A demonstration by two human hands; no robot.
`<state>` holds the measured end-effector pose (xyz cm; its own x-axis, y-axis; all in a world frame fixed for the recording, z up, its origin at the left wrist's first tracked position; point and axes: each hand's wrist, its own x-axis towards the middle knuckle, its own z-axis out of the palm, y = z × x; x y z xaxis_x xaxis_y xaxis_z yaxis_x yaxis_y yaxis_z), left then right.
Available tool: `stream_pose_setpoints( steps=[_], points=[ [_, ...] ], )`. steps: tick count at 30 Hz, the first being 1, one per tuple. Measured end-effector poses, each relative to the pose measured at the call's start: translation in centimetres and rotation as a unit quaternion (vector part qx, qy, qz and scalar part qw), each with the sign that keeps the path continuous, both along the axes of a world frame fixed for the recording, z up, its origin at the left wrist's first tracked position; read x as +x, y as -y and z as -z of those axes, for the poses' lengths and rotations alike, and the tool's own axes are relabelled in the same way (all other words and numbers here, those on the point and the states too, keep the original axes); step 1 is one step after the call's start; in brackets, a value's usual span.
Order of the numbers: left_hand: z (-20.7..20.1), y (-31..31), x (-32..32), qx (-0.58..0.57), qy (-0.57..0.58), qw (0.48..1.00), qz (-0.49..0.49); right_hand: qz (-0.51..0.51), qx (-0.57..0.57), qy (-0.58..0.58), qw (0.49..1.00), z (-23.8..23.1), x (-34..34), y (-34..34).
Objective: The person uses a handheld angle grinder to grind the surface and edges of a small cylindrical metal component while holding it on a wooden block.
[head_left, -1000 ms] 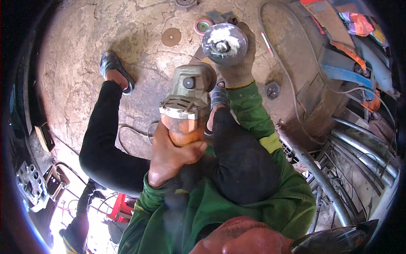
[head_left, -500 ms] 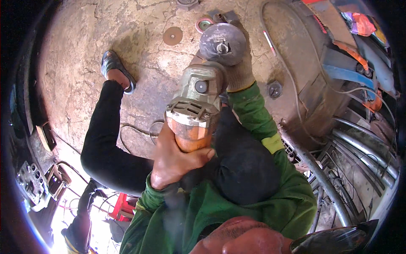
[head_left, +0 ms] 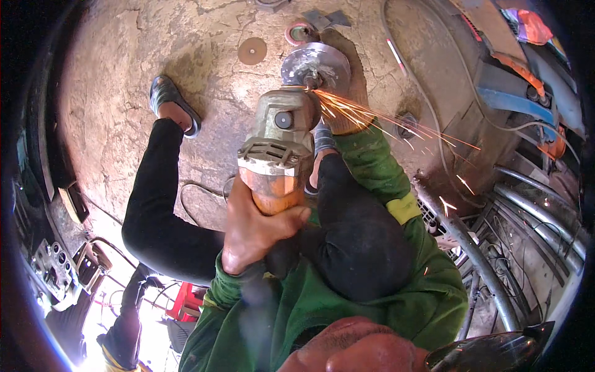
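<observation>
Nearest: left grip (head_left: 255, 226), bare hand, wrapped round the orange body of the grinder (head_left: 279, 152), thumb on the right side; far fingers hidden. Grinder sits off the floor (head_left: 111, 80), between the spread knees, head pointing away from the body. Looks heavy, hard-cased, rigid; weight probably sits toward the metal head, so it likely wants to twist and kick. Best hold: full wrap on the orange body, well back of the wheel.

Next out: sparks (head_left: 338, 102) spray rightward from where the grinder head meets the middle of the metal disc (head_left: 328, 56). Disc is above the floor too, tilted. Reads as stiff, fairly weighty, not fragile; probably hot at the stub, sharp at the rim. Take it from behind or by the outer edge, gloved.

Right grip (head_left: 358, 88), gloved, holds the disc from behind; fingertips out of sight.

Farther, flat on the floor: brown disc (head_left: 246, 56), pink-and-green wheel (head_left: 300, 33), dark plates (head_left: 327, 20) beyond it. Metal pipe (head_left: 483, 265) along the floor's right edge.
</observation>
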<state>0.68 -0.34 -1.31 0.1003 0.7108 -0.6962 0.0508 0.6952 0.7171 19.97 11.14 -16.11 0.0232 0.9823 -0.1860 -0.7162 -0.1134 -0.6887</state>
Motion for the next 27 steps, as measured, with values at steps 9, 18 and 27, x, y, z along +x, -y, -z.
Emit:
stream_pose_setpoints(
  steps=[9,18,27],
  points=[
    [-0.4,-0.3,0.3,-0.012,0.010,1.000,0.006,-0.034,-0.018,-0.075,0.996,-0.8,1.3,-0.9],
    [-0.6,-0.2,0.3,-0.035,0.036,0.999,0.008,-0.054,-0.029,-0.102,0.993,-0.5,0.5,-0.5],
    [-0.8,-0.6,-0.1,-0.043,0.026,0.999,0.022,-0.063,-0.038,-0.121,0.990,-0.7,0.7,-0.7]
  ],
)
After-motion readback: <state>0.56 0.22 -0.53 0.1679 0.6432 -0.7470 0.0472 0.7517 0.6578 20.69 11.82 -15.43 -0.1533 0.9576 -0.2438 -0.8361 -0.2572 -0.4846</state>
